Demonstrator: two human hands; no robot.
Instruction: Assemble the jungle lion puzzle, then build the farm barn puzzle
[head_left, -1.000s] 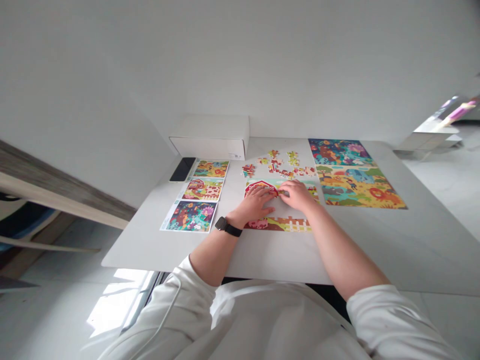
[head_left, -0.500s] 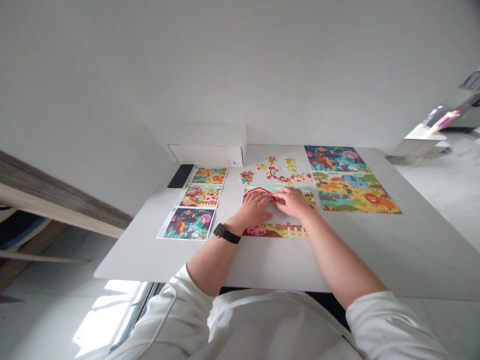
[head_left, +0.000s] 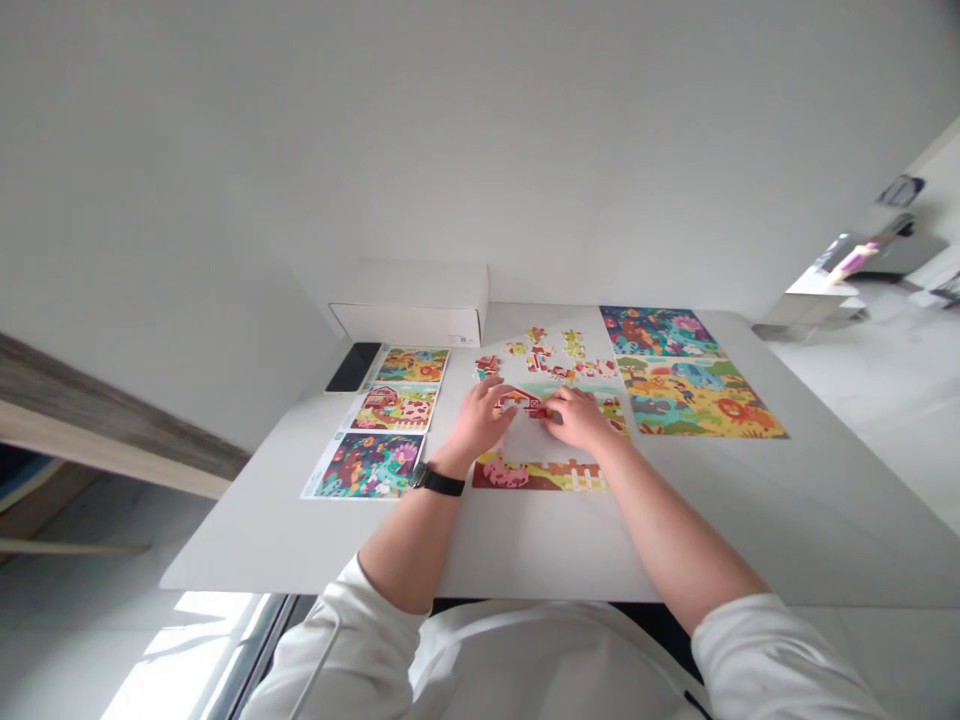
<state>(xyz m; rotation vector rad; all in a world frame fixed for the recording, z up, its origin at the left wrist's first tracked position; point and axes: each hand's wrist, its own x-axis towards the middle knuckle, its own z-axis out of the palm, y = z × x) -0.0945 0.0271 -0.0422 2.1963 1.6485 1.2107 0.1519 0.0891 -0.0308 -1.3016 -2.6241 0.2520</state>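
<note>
A partly assembled farm puzzle (head_left: 517, 476) lies in front of me, with a pink pig at its lower left and a bare gap in its middle. My left hand (head_left: 481, 418) rests at the puzzle's left side, thumb and fingers apart, near the red barn roof (head_left: 517, 399). At the barn's right end, my right hand (head_left: 576, 417) has its fingertips pressed on a small red puzzle piece (head_left: 541, 411). Behind the puzzle are several loose pieces (head_left: 537, 359), some of them joined together.
On the left lie a sheet with three printed pictures (head_left: 391, 408) and a dark phone (head_left: 352, 367). A white box (head_left: 409, 310) stands at the back against the wall. Two finished colourful puzzles (head_left: 701, 395) lie at the right of the table (head_left: 712, 520).
My left hand has moved left off the barn and spread its fingers, uncovering the roof and the gap. My right hand stays near the barn's right end. The view has shifted slightly.
</note>
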